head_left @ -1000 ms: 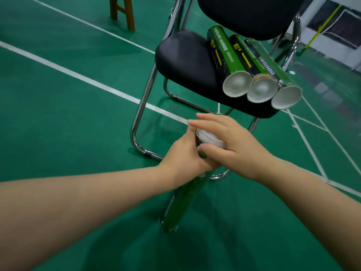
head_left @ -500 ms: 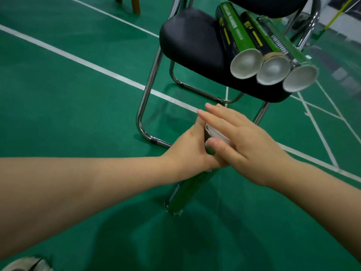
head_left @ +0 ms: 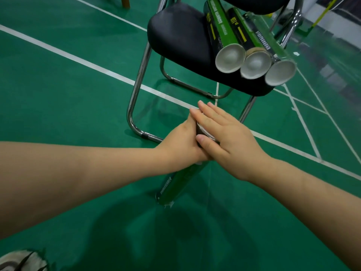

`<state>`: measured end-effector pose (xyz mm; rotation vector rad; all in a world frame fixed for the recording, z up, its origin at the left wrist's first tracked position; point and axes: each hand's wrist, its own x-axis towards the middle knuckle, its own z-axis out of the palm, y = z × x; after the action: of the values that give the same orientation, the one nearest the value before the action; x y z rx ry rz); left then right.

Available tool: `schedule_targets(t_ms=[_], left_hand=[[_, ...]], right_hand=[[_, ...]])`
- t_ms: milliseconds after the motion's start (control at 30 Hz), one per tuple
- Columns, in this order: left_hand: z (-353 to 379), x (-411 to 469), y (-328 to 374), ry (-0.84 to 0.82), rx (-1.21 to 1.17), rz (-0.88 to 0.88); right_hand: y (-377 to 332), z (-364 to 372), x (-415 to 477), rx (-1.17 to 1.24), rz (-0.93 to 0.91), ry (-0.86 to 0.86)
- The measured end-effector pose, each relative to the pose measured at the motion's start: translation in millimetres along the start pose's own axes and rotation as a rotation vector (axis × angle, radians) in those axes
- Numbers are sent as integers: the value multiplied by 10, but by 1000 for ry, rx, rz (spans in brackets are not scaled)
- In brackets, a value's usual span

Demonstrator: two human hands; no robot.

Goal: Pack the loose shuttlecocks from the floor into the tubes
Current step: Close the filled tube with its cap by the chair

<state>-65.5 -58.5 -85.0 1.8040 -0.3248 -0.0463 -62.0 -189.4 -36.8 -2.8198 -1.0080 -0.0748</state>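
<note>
A green shuttlecock tube stands tilted with its bottom end on the green floor. My left hand grips the tube near its top. My right hand lies flat over the tube's top, straight fingers and palm pressing on the cap, of which only a thin edge shows. Three more green tubes lie side by side on the black chair seat, their white capped ends facing me. No loose shuttlecock is in view.
The chair's chrome legs stand just beyond my hands. White court lines cross the floor. A shoe tip shows at the bottom left. A wooden leg stands at the top edge.
My right hand has flattened from curled fingers around the cap to a straight palm pressing on top. The view has moved closer to the chair; a shoe has come into sight.
</note>
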Motion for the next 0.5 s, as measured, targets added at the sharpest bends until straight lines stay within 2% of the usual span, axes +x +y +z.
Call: schedule_targets(t_ms=[333,500], left_hand=[[-10,-4,60,-50,140,-33],[-15,-42,47,-23,147,-23]], right_hand=[[-29,-30,-52,34,42,-6],[-147,-73,-17,101,161,43]])
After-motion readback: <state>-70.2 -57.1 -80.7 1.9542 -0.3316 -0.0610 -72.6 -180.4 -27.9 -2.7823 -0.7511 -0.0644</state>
